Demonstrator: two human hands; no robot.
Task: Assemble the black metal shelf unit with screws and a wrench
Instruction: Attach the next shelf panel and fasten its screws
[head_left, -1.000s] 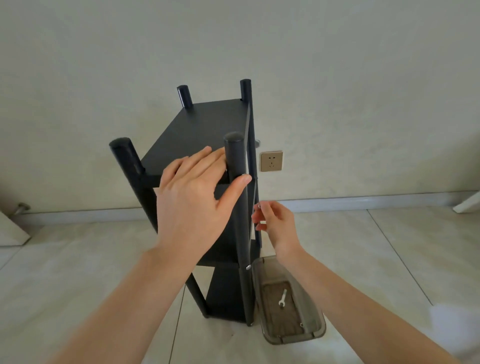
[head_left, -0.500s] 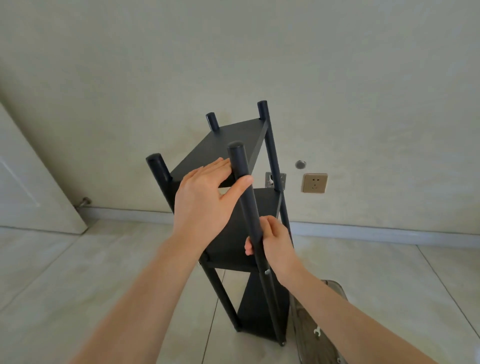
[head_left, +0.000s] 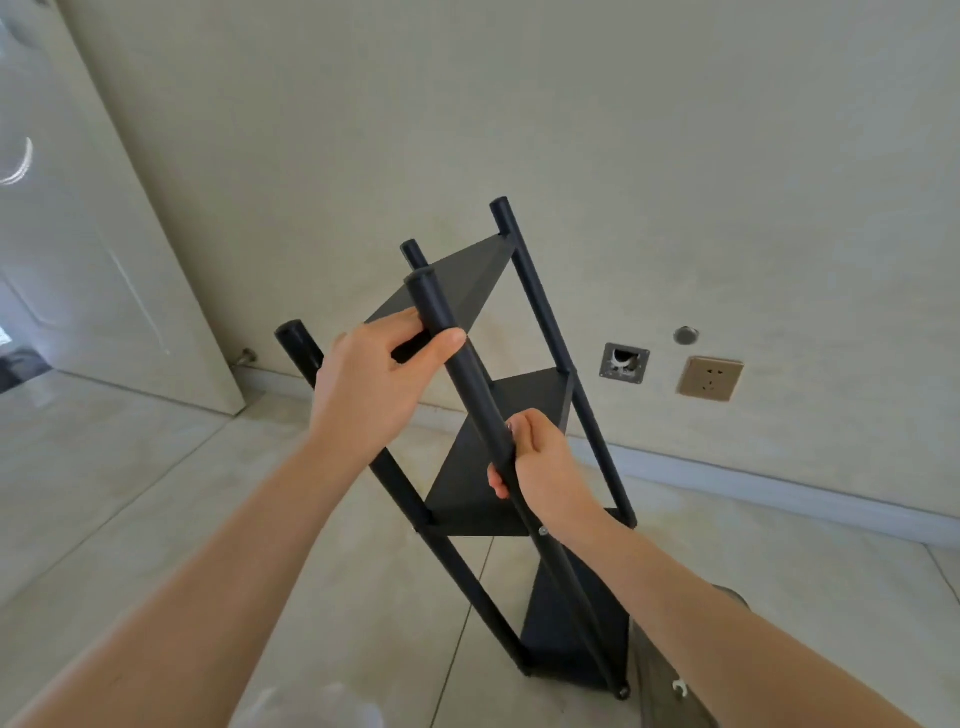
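Plainly, the main risk we see is the black shelf unit tipping or skidding: it leans on the tiled floor, its top tilted toward eleven o'clock and its feet down at about five o'clock, so we judge that any slackening of our hold could let it slide or fall against the wall. A second worry is the screw showing on the near post just below our right hand; if the joints are not fully tightened, handling the frame by one post could rack it.

Our left hand is at ten o'clock from the frame's middle, thumb and fingers curled round the near post at the top shelf. Our right hand sits lower, toward four o'clock of the left, wrapped round the same post just above the middle shelf. The small wrench lies in a tray at five o'clock, beside the unit's feet, out of either hand's hold.
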